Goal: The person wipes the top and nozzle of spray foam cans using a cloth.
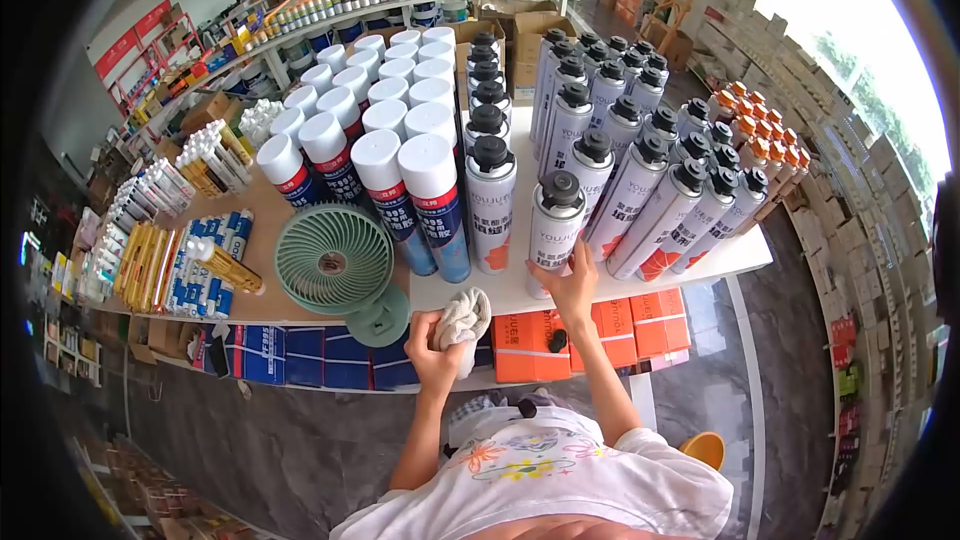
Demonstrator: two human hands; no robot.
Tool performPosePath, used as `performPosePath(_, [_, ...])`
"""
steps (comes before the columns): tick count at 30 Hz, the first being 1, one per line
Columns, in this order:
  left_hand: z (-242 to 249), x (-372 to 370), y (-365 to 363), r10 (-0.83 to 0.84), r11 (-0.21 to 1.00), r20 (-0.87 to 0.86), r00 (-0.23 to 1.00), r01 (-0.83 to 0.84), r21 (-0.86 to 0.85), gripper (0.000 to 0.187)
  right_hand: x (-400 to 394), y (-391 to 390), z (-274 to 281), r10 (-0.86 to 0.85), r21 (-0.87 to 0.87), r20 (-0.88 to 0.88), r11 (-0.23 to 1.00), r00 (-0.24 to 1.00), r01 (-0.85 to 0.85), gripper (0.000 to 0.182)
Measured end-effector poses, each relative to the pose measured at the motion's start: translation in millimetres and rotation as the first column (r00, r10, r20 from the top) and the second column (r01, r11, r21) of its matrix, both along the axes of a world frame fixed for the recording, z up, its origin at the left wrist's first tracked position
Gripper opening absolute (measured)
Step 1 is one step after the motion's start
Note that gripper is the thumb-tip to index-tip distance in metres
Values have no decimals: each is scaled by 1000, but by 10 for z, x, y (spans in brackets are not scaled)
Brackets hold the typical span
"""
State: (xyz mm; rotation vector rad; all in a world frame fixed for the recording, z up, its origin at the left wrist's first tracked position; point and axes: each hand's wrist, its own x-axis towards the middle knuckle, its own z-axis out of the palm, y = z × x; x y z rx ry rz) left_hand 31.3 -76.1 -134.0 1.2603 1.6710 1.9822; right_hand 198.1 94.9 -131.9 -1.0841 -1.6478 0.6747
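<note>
My left hand (434,358) is closed around a crumpled whitish cloth (463,325) at the front edge of the table. My right hand (570,285) has its fingers wrapped round the lower part of a silver-white spray can (555,230) with a black cap, which stands upright near the front edge. Just left of it stands another such can (491,210). More black-capped cans (650,200) fill rows behind and to the right. White-capped blue cans (433,195) stand in rows on the left, beside a green fan (335,260).
Yellow and blue-white tubes (215,265) lie at the left of the table. Orange boxes (530,345) and blue boxes (305,355) sit below the tabletop. Orange-capped bottles (790,165) stand at the right. Curved shelves (400,2) run behind, and a yellow bowl (703,450) is on the floor.
</note>
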Motion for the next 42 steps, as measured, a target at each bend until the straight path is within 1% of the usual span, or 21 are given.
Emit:
performPosePath(1, [-14, -18, 3, 6, 1000, 10, 1000, -6, 6, 30, -59, -5, -10, 11, 2, 0, 1000, 1000, -11, 75])
performPosePath(3, [-22, -14, -15, 10, 1000, 22, 1000, -10, 4, 30, -134, -50, -77, 76, -71, -112, 994, 991, -84, 79])
performPosePath(5, [3, -10, 9, 22, 1000, 29, 999, -23, 5, 30, -156, -31, -118, 79, -60, -76, 995, 994, -84, 82])
performPosePath(8, [33, -1, -2, 45, 999, 1, 999, -45, 5, 31, -190, -49, -36, 82, -126, -42, 988, 996, -87, 80])
performPosePath(10, [53, 7, -7, 66, 998, 3, 998, -66, 12, 31, -198, -47, -5, 64, -94, -146, 992, 987, -78, 59])
performPosePath(11, [63, 6, 11, 76, 997, 4, 997, -76, 19, 31, -192, -50, -14, 66, -87, -148, 993, 987, -79, 59])
performPosePath(13, [41, 12, 43, 84, 996, 31, 996, -84, 18, 32, -174, -44, -100, 16, 125, -30, 992, 999, -12, 63])
performPosePath(14, [21, 28, 38, 90, 996, 61, 994, -91, 3, 34, -212, -9, -209, 0, 156, -49, 988, 999, 7, 65])
performPosePath(15, [10, 50, 26, 90, 996, 65, 994, -90, -3, 34, -216, -44, -181, -1, 150, -45, 989, 999, 7, 65])
performPosePath(17, [15, 59, 28, 84, 996, 27, 996, -84, 5, 31, -256, -73, -95, 8, -106, -70, 994, 997, -16, 77])
performPosePath(19, [11, 62, 21, 76, 997, 44, 996, -77, 9, 31, -294, -86, -160, -18, -103, -42, 995, 999, 14, 79])
performPosePath(21, [-4, 73, 24, 75, 997, 7, 997, -76, 21, 30, -312, -87, -256, -67, 92, -53, 993, 996, 72, 82])
performPosePath(25, [-30, 117, 45, 69, 997, 37, 997, -69, 23, 30, -284, -122, -258, -53, 54, -77, 997, 996, 57, 83])
performPosePath(28, [-39, 136, 41, 61, 998, 46, 997, -62, 9, 31, -286, -114, -265, -54, 41, -24, 998, 998, 55, 78])
performPosePath(31, [9, 143, 38, 52, 999, 37, 998, -52, 1, 31, -266, -112, -194, -21, 12, -18, 1000, 1000, 21, 85])
performPosePath(33, [62, 87, 54, 31, 999, 47, 998, -31, 7, 30, -219, -113, -49, 17, -20, 52, 1000, 998, -15, 95])
performPosePath(34, [147, 55, 73, 24, 1000, 44, 999, -24, 11, 29, -191, -106, 4, 18, -19, 56, 1000, 998, -17, 95])
performPosePath(36, [393, -55, 171, 35, 995, -75, 997, -28, 91, 30, -124, -66, 105, 108, 116, 34, 987, 994, -111, 104])
performPosePath(39, [828, -197, 340, 84, 978, -191, 978, -45, 204, 32, -75, 19, 350, 177, 56, -27, 983, 984, -175, 106])
performPosePath(40, [1006, -233, 402, 90, 971, -247, 965, -30, 238, 33, -90, 113, 313, 232, 95, -105, 970, 967, -223, 104])
performPosePath(42, [1466, -300, 493, 97, 964, -407, 908, 16, 266, 34, -124, 134, 494, 273, 77, -124, 961, 954, -265, 104])
